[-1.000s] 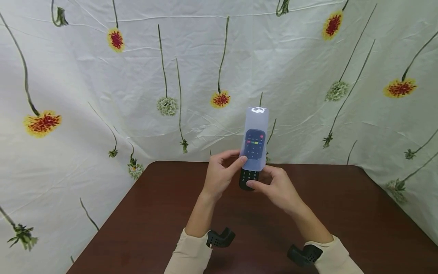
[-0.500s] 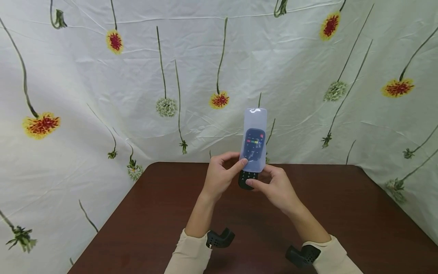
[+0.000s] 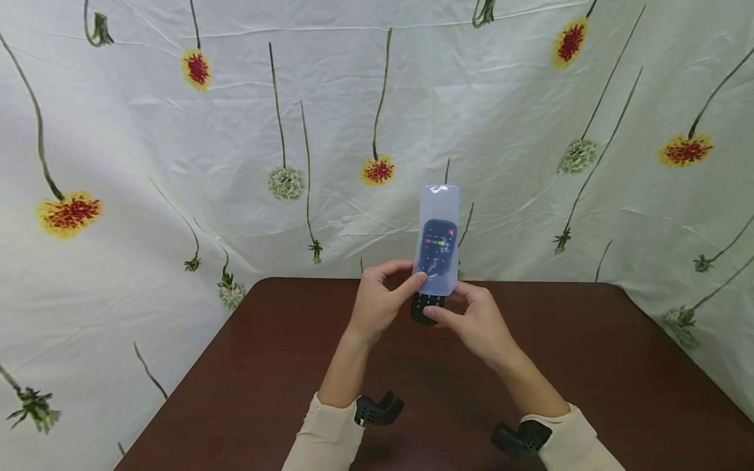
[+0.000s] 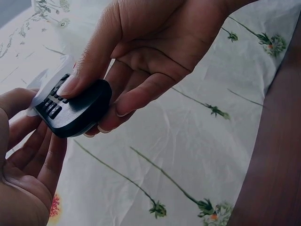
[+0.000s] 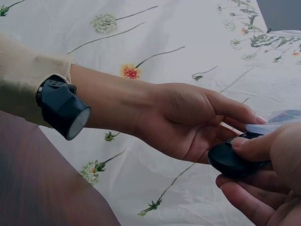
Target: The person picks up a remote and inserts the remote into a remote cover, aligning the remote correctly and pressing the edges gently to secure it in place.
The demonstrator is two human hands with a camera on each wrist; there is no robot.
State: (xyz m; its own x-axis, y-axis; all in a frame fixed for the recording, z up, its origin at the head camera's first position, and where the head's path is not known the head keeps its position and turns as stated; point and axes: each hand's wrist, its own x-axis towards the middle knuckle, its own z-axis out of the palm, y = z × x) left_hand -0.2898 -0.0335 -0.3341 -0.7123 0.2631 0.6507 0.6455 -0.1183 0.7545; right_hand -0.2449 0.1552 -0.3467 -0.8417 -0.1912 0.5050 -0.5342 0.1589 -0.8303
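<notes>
A black remote control [image 3: 421,314] is held upright above the table, its upper part inside a translucent bluish-white sleeve [image 3: 438,204]. Its lower end with number keys sticks out below the sleeve. The left hand [image 3: 375,302] pinches the sleeve's lower left edge, thumb in front. The right hand [image 3: 480,322] grips the bare lower end of the remote, thumb on the keys. In the left wrist view, the right thumb presses the keypad of the remote [image 4: 80,110], fingers beneath. The right wrist view shows both hands close together around the remote [image 5: 230,160].
A dark brown table [image 3: 265,386] lies under the hands. Behind and beside it hangs a white cloth [image 3: 224,131] printed with flowers and stems. Black devices are strapped at the left wrist [image 3: 379,409] and the right wrist [image 3: 522,439].
The remote sits slightly deeper in the sleeve than a second ago, with a little less of its lower end showing. Both hands keep their grips.
</notes>
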